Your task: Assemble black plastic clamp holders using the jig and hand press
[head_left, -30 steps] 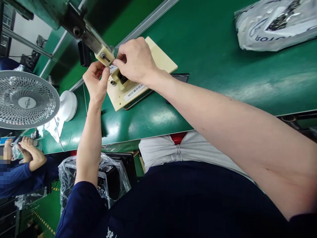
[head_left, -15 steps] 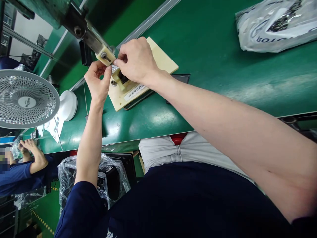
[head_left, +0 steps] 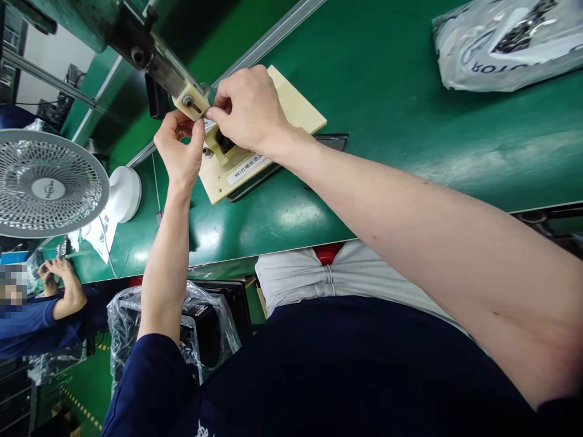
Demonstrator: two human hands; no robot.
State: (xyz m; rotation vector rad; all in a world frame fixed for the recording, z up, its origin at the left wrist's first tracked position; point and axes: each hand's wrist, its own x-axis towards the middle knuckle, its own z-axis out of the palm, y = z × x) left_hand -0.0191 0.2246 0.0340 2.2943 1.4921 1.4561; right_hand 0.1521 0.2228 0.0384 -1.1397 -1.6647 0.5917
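Both my hands meet just under the cream-coloured block (head_left: pixel 190 102) at the lower end of the green machine's metal head (head_left: pixel 157 64). My left hand (head_left: pixel 181 145) is closed, thumb and fingers pinched at the block's lower edge. From the other side, my right hand (head_left: pixel 250 106) pinches at the same spot with thumb and forefinger. What sits between the fingertips is too small and hidden to name. Beneath my right hand lies a cream fixture plate (head_left: pixel 296 100) with a printed label (head_left: pixel 246 170) and a raised holder (head_left: pixel 223 152) containing something dark.
A grey fan (head_left: pixel 50 182) stands at the left on a white base (head_left: pixel 125 194). A clear bag of dark parts (head_left: pixel 505 45) lies at the upper right. Below the bench edge is a plastic-lined bin (head_left: pixel 209 328). A co-worker (head_left: pixel 50 303) sits at far left.
My hands hold the same pinch under the block. The whole view has shifted very slightly. The co-worker's hands at far left have moved a little.
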